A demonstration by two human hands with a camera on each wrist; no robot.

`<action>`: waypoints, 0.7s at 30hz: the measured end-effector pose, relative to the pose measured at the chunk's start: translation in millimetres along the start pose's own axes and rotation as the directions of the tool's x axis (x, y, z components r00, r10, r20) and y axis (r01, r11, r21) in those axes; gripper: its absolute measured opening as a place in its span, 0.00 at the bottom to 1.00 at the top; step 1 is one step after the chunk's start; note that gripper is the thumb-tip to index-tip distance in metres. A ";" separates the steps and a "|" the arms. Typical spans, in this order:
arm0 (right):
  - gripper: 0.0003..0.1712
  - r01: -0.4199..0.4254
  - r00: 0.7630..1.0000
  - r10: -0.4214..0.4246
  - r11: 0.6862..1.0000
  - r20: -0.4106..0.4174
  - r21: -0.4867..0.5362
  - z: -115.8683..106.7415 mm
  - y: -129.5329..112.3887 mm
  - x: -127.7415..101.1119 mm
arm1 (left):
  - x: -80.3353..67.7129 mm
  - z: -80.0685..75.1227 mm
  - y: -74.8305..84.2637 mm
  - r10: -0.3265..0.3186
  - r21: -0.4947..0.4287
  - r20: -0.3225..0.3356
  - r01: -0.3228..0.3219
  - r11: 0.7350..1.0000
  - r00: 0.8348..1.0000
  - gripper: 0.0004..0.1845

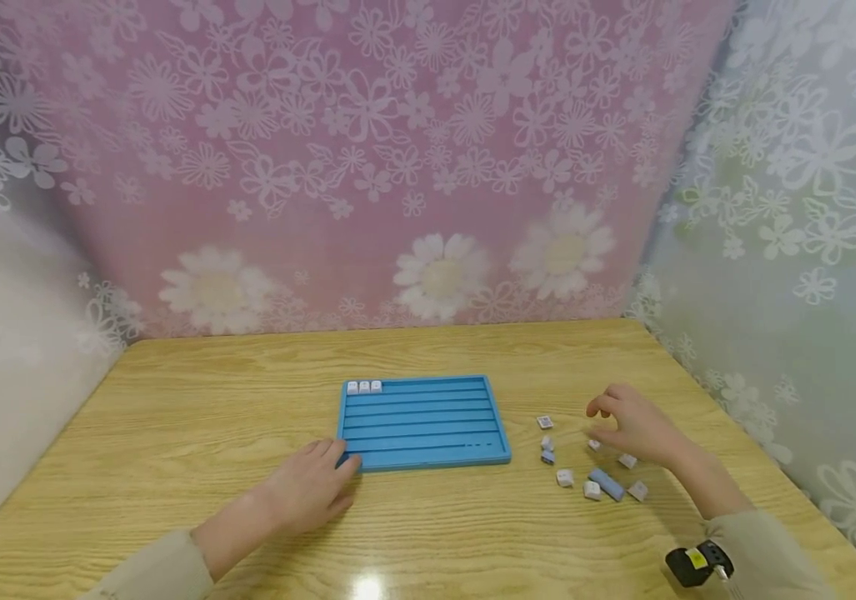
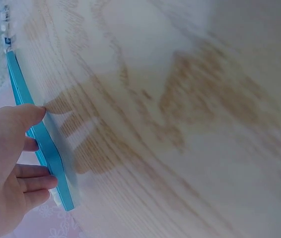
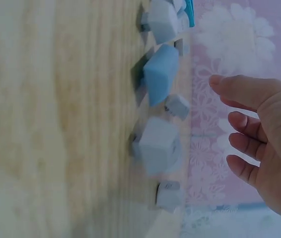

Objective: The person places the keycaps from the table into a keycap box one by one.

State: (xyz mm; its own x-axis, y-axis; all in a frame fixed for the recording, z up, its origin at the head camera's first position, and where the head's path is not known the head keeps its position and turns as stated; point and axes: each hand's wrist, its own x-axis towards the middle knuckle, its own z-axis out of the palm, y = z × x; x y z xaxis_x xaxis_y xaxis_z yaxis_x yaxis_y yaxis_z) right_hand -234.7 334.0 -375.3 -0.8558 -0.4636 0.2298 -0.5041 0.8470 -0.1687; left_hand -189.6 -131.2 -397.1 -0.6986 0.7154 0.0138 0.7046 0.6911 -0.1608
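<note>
A blue ridged tray (image 1: 420,422) lies on the table, with three white keycaps (image 1: 364,387) side by side in its far left corner. My left hand (image 1: 307,487) rests at the tray's near left corner, its fairly straight fingers (image 2: 36,183) touching the edge. To the right of the tray, my right hand (image 1: 638,427) hovers over loose keycaps, thumb and fingers apart and loosely bent around nothing. Below it are a long blue keycap (image 1: 606,484), a white keycap (image 1: 592,490) and several others. The right wrist view shows the hand (image 3: 274,134) above the keycap row.
A white keycap (image 1: 543,422) and a small blue keycap (image 1: 548,457) lie between the tray and my right hand. The wooden table (image 1: 195,392) meets a pink flowered curtain (image 1: 367,208) at the back. A black device (image 1: 698,564) sits by my right sleeve.
</note>
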 end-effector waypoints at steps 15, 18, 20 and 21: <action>0.15 0.047 0.995 -0.046 0.999 0.092 -0.005 4.2 12.0 -13.6 | -1.2 -1.7 1.6 0.001 0.031 -0.015 0.000 1.000 1.000 0.25; 0.15 0.038 0.992 -0.038 0.999 0.124 0.000 6.0 14.3 -12.9 | -1.1 -1.9 1.8 0.003 0.037 -0.017 -0.003 0.999 1.000 0.25; 0.16 0.028 0.991 -0.026 1.000 0.134 -0.011 7.1 16.0 -12.9 | -1.0 -1.8 1.8 0.006 0.037 -0.018 -0.005 0.999 1.000 0.25; 0.15 0.028 0.990 -0.025 1.000 0.136 -0.015 7.6 16.6 -12.9 | -0.9 -1.6 1.7 0.006 0.035 -0.018 -0.005 0.999 1.000 0.25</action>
State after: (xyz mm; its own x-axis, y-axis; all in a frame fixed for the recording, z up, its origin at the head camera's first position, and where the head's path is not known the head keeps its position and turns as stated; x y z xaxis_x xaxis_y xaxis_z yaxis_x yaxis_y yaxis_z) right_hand -233.0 352.1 -388.3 -0.8507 -0.5158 0.1015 -0.5257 0.8377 -0.1479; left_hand -187.5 -130.5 -395.8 -0.6920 0.7213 0.0303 0.7037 0.6832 -0.1950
